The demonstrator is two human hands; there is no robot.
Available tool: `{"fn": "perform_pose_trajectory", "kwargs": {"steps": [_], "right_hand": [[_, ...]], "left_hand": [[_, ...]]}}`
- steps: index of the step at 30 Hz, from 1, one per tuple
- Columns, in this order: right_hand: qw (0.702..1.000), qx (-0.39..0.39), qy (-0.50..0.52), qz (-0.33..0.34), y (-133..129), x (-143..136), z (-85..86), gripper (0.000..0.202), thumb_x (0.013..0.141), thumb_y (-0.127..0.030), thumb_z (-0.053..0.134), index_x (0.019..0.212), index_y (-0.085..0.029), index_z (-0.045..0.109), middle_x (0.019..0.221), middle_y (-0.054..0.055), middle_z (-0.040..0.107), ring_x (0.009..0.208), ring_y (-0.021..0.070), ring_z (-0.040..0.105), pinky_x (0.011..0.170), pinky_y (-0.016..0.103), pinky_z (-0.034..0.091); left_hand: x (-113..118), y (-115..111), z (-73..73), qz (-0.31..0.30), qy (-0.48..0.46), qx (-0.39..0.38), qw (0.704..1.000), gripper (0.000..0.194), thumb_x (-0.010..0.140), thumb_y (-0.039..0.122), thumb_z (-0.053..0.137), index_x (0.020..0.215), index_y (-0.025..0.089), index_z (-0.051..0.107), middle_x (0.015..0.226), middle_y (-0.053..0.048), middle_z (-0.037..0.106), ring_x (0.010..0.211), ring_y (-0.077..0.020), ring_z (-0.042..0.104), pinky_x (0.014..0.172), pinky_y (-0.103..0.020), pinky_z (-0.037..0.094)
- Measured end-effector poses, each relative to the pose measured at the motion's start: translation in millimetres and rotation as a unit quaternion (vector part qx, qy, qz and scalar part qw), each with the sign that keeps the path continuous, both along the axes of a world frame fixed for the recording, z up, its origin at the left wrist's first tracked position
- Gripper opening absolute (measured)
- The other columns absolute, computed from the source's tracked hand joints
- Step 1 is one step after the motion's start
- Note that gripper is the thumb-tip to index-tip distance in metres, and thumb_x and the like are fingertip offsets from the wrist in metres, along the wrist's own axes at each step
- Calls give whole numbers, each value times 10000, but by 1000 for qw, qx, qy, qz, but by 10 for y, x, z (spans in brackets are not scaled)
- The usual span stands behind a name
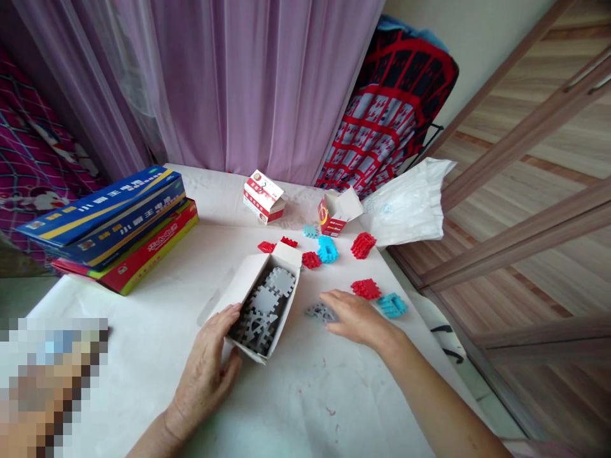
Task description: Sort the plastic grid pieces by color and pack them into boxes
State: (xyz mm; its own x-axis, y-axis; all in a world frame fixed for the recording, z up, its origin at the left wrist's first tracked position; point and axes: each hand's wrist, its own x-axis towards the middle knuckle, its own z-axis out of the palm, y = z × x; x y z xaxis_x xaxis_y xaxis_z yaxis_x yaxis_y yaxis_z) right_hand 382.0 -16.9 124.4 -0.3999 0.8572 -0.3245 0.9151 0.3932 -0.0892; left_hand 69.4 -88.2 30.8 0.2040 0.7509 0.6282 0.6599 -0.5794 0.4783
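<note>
An open white box (287, 310) stands near the middle of the table, with grey interlocking pieces (264, 299) inside. My left hand (207, 359) grips the box's near left corner, fingers along its side and thumb at the near end. My right hand (356, 315) is to the right of the box, its fingertips at a small group of grey pieces (319, 311) on the table. Behind it lie red pieces (365, 289) and blue pieces (393, 305).
Blue and red flat boxes (119, 216) are stacked at the left. Two small red-and-white boxes (264, 197) stand at the back, near more red and blue pieces (328, 249). A white bag (405, 203) lies at the back right.
</note>
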Motion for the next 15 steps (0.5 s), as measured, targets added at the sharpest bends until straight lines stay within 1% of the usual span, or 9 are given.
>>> {"fn": "perform_pose_trajectory", "kwargs": {"steps": [2, 5, 7, 10, 15], "right_hand": [[1000, -1, 5, -8, -49, -4, -132, 596, 800, -231, 664, 1375, -199, 512, 1313, 116, 587, 1143, 250, 594, 907, 330, 450], [1000, -5, -8, -6, -48, -27, -239, 542, 814, -235, 647, 1344, -256, 538, 1251, 82, 599, 1085, 234, 611, 841, 303, 452], [999, -7, -31, -5, -18, -48, -261, 456, 831, -217, 624, 1282, -268, 581, 1181, 70, 613, 1037, 221, 622, 806, 286, 446], [998, -9, -66, -3, 34, -91, -262, 348, 835, -184, 600, 1177, -243, 626, 1120, 72, 616, 955, 204, 638, 763, 271, 436], [996, -26, -80, 21, 113, -104, -276, 340, 786, -141, 623, 1121, -200, 632, 1110, 92, 615, 917, 214, 639, 759, 278, 432]], "left_hand": [[3, 7, 3, 1, 2, 4, 1000, 668, 875, 111, 523, 1502, 185, 305, 1447, -146, 505, 1348, -255, 488, 1101, -426, 464], [11, 13, 19, 3, 5, 8, 1000, 663, 879, 114, 522, 1501, 194, 307, 1442, -142, 510, 1341, -259, 497, 1089, -434, 475], [15, 15, 29, 4, 7, 9, 1000, 661, 882, 119, 523, 1502, 197, 307, 1440, -141, 512, 1340, -262, 499, 1083, -437, 481], [14, 15, 34, 4, 8, 12, 1000, 659, 884, 129, 530, 1501, 193, 310, 1435, -145, 518, 1338, -266, 503, 1073, -434, 492], [8, 12, 22, 2, 9, 12, 1000, 672, 878, 108, 521, 1506, 191, 297, 1439, -153, 512, 1347, -263, 494, 1077, -438, 488]]}}
